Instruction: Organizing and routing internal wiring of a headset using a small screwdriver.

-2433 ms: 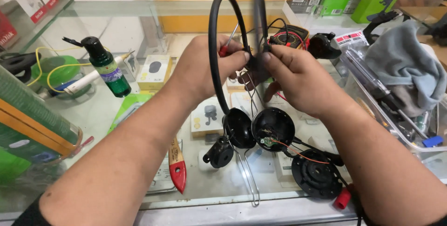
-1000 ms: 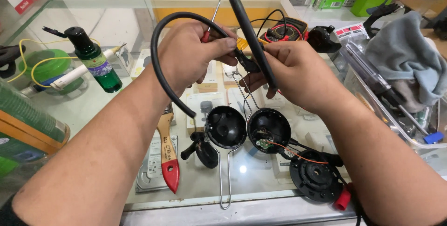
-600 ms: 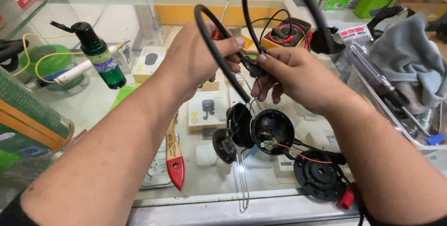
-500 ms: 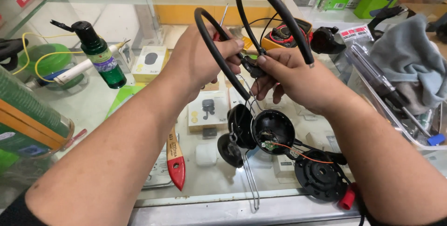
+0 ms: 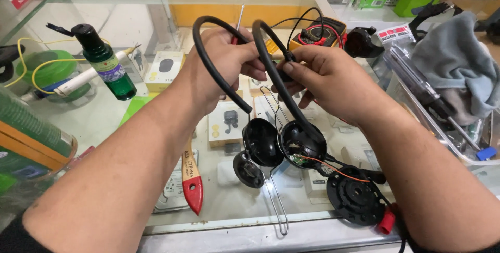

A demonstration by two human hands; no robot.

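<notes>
- The headset [image 5: 271, 83], a black one with its ear cups taken apart, is held up over the glass bench [image 5: 219, 216] at chest height, close under the camera, likely so its small parts can be seen.
- Its band arches up between both hands; two open cups [image 5: 284, 141] hang below, hollow sides showing, with thin red and orange wires trailing out.
- Left hand [image 5: 219, 63]: closed around the left run of the band, fingers curled; a thin red-handled tool pokes up behind them, though whether that hand grips it I cannot tell.
- Right hand [image 5: 325, 78]: closed on the right run of the band, thumb and forefinger pinching near a small joint, which steadies that side.
- A round black driver plate [image 5: 355, 196] lies on the bench just below the cups, joined to them by the wires, so the headset cannot be lifted far.
- A loose cup cover [image 5: 247, 169] and a wire loop [image 5: 273, 195] hang or lie just under the cups.
- A red-tipped brush [image 5: 191, 182] lies on the glass under the left forearm.
- Further off: a dark green bottle [image 5: 104, 63] at left, a meter [image 5: 317, 31] behind the hands, and a grey cloth [image 5: 453, 65] in a clear tray at right.
</notes>
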